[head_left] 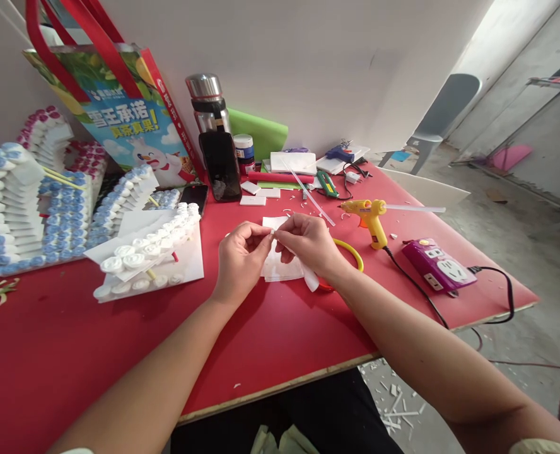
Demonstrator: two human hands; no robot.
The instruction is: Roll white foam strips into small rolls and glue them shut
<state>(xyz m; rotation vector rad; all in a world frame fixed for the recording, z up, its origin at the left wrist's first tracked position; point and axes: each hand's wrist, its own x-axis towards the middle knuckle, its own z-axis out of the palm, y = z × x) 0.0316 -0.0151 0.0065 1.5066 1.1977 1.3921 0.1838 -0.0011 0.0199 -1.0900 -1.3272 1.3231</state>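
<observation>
Over the tabletop (280,331), left hand (242,257) and right hand (312,244) pinch a white piece (272,232) in their fingertips; sheets (280,271) lie at six o'clock from it, glue gun (374,224) at three, rosettes (152,250) at nine

In the middle of the frame, the left hand (237,261) and the right hand (311,246) pinch a small white bit (272,232) over a red table (280,340). On the right are a yellow glue gun (377,230) and a purple plug box (441,268). A bright bag (123,116) stands in the upper left, behind white paper flowers (133,260).
</observation>
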